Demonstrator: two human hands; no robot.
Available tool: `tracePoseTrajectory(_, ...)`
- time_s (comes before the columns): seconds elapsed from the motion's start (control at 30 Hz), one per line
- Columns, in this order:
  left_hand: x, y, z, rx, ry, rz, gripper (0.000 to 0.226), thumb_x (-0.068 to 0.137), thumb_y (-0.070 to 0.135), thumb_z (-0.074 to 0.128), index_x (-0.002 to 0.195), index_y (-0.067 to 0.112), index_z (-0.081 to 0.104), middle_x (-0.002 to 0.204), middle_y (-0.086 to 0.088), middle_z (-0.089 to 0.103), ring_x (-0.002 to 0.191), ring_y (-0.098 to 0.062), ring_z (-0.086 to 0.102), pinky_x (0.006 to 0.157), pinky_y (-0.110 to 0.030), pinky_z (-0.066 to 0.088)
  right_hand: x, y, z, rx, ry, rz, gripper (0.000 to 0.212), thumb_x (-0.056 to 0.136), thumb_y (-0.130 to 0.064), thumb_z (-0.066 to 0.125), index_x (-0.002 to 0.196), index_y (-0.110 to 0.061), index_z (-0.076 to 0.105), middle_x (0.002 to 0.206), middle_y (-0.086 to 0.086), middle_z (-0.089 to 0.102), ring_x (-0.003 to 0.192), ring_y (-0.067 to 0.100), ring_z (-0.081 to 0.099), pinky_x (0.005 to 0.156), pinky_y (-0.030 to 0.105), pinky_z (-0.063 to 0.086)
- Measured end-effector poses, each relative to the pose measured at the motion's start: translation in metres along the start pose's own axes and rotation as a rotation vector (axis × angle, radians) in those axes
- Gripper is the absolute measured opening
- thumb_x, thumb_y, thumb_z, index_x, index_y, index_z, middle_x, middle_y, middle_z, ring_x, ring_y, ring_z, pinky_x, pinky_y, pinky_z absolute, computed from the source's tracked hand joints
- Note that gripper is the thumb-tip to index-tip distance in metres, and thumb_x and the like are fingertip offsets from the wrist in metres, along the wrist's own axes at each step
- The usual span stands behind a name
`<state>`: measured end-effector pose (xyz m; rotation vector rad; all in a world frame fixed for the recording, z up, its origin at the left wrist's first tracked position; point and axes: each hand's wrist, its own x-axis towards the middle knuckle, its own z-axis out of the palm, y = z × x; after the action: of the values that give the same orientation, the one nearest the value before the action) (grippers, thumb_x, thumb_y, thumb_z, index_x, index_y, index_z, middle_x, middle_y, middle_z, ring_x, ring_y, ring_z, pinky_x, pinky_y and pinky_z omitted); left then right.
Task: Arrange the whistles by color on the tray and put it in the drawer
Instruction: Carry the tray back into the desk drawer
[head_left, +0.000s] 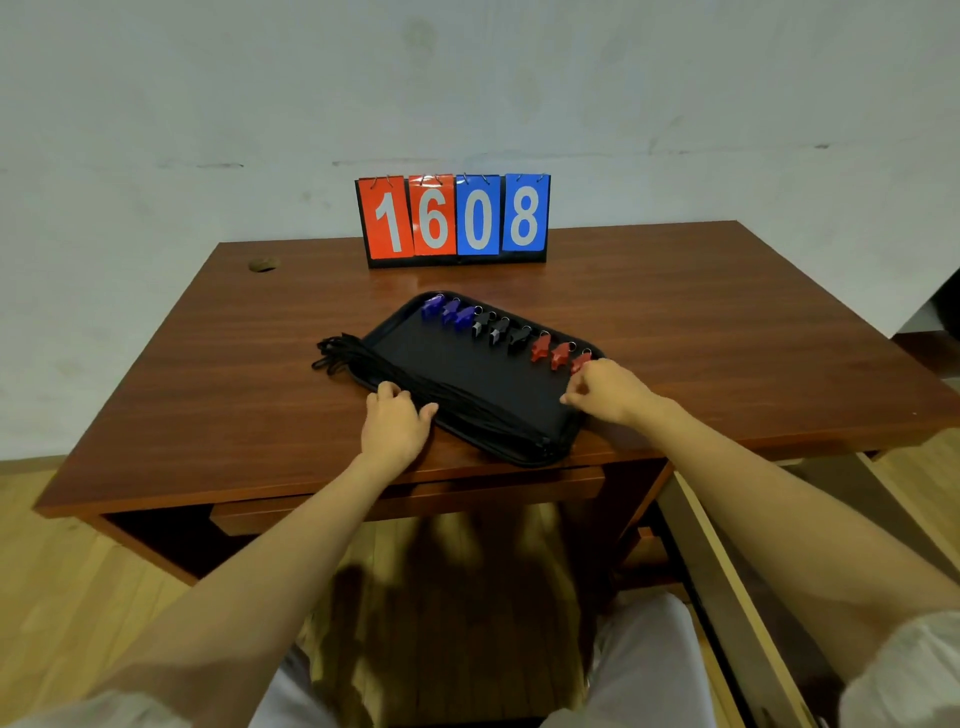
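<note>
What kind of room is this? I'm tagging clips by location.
Probably a sports office or equipment room: a flip scoreboard stands on a wooden desk, with whistles lined up on a tray.

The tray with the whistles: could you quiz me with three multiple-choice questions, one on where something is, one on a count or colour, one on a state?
1. Where do the whistles sit on the tray?
A. along its far edge
B. along its near edge
C. piled in the middle

2. How many blue whistles?
A. one
B. three
C. five

3. The drawer at the person's right is:
A. shut
B. pulled open
C. taken out

Answers: 1 A, the row lines the far rim; 2 B, three blue, then three black, three red; 3 B, its empty inside shows.
</note>
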<state>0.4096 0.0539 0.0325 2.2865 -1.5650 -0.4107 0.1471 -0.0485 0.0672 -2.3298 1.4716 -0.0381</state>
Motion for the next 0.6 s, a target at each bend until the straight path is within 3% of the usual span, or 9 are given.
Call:
tracePoseTrajectory(0.07, 0.001, 0.006, 0.004, -0.115, 0.013, -0.069, 0.052, 0.097, 0.035, 0.048, 0.131, -0.005, 0.046, 0.142, -0.016, 0.031, 0.131, -0.033, 0.033, 0.105, -0.039, 0.035, 0.005, 0.006, 0.001, -0.033, 0.137, 0.013, 0.022, 0.094, -0.019, 0.053, 0.097, -0.008, 0.071, 0.106, 0.008, 0.066, 0.11, 0.025, 0.054, 0.085, 0.042, 0.051)
tracePoseTrajectory(0.13, 0.007, 0.009, 0.005, -0.226, 0.023, -0.129, 0.053, 0.095, 0.027, 0.053, 0.135, -0.005, 0.041, 0.145, -0.016, 0.028, 0.132, -0.032, 0.034, 0.108, -0.038, 0.033, 0.011, 0.011, 0.0, -0.081, 0.208, 0.05, 0.023, 0.095, -0.018, 0.05, 0.109, -0.012, 0.067, 0.118, 0.008, 0.058, 0.119, 0.027, 0.045, 0.095, 0.043, 0.046)
tracePoseTrajectory(0.27, 0.025, 0.003, -0.002, -0.286, 0.056, -0.153, 0.054, 0.095, 0.012, 0.053, 0.143, -0.002, 0.032, 0.153, -0.012, 0.019, 0.135, -0.029, 0.035, 0.11, -0.035, 0.032, 0.028, 0.017, -0.003, -0.067, 0.251, 0.108, 0.032, 0.095, -0.019, 0.049, 0.125, -0.012, 0.055, 0.128, 0.01, 0.052, 0.124, 0.03, 0.042, 0.102, 0.043, 0.041)
tracePoseTrajectory(0.43, 0.059, -0.011, -0.014, -0.286, 0.049, -0.158, 0.052, 0.093, 0.002, 0.051, 0.142, 0.002, 0.036, 0.158, -0.01, 0.014, 0.145, -0.027, 0.018, 0.114, -0.036, 0.026, 0.055, 0.016, -0.007, 0.077, 0.193, 0.167, 0.036, 0.096, -0.021, 0.049, 0.13, -0.01, 0.05, 0.134, 0.013, 0.048, 0.125, 0.032, 0.044, 0.103, 0.044, 0.041)
tracePoseTrajectory(0.6, 0.099, -0.015, -0.016, -0.282, -0.029, -0.155, 0.059, 0.09, -0.004, 0.049, 0.145, 0.007, 0.032, 0.158, -0.008, 0.018, 0.141, -0.032, 0.029, 0.111, -0.043, 0.036, 0.087, 0.012, -0.007, 0.149, 0.142, 0.204, 0.038, 0.099, -0.019, 0.043, 0.134, -0.008, 0.048, 0.138, 0.016, 0.049, 0.127, 0.034, 0.046, 0.104, 0.041, 0.04)
